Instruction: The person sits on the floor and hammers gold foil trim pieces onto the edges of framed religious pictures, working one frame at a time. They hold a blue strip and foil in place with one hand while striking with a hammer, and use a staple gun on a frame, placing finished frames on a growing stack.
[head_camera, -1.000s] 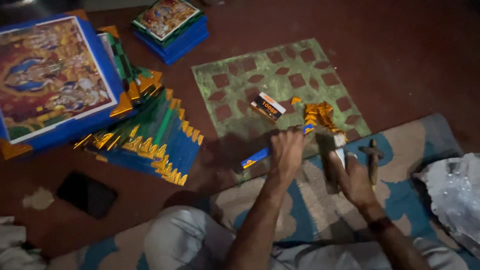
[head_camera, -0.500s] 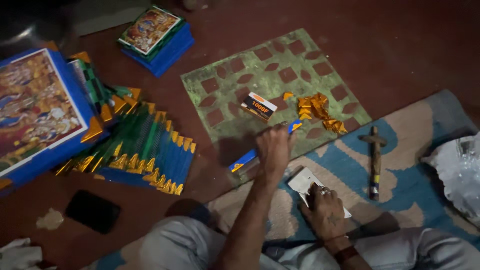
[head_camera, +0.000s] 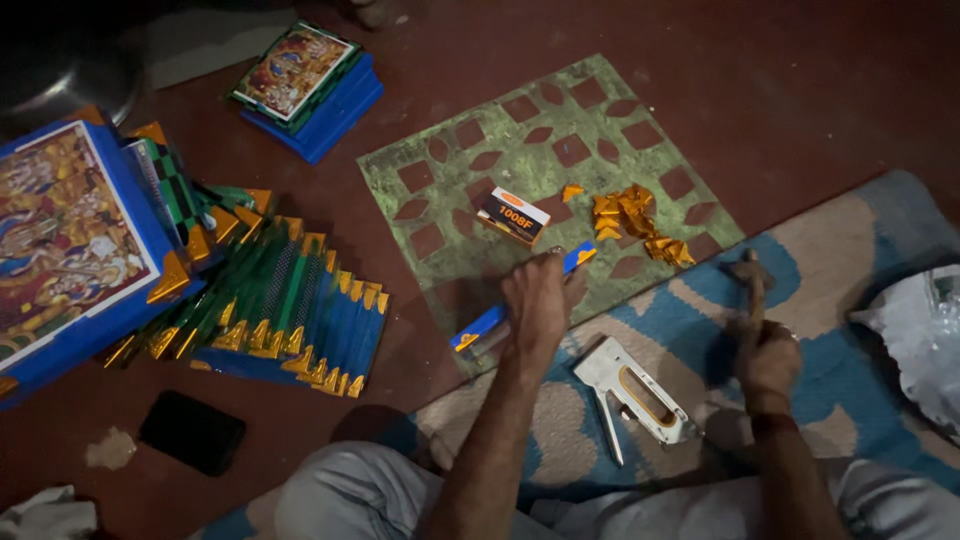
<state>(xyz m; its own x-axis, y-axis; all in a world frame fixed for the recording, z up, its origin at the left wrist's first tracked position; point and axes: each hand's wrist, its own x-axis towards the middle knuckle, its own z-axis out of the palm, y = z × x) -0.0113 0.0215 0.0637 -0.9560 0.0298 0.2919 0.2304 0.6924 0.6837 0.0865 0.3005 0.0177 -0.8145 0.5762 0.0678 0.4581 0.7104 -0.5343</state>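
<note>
step: corner fitting | my left hand (head_camera: 537, 300) presses flat on blue frame (head_camera: 520, 300), pinning it to green mat (head_camera: 470, 160) | right hand (head_camera: 768, 358) fisted on hammer (head_camera: 752, 290) | next, I judge: aimed tap at gold corner (head_camera: 580, 257) just beyond left hand; fingers clear.

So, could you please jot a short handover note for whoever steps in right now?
Left hand presses a blue strip with gold corners flat on the green patterned mat. Right hand grips a small hammer, raised above the rug. The staple gun lies on the rug between the arms. Loose gold corner pieces and a small box sit on the mat. Fitted frames are fanned at left. The strip's hammering looks unfinished.
</note>
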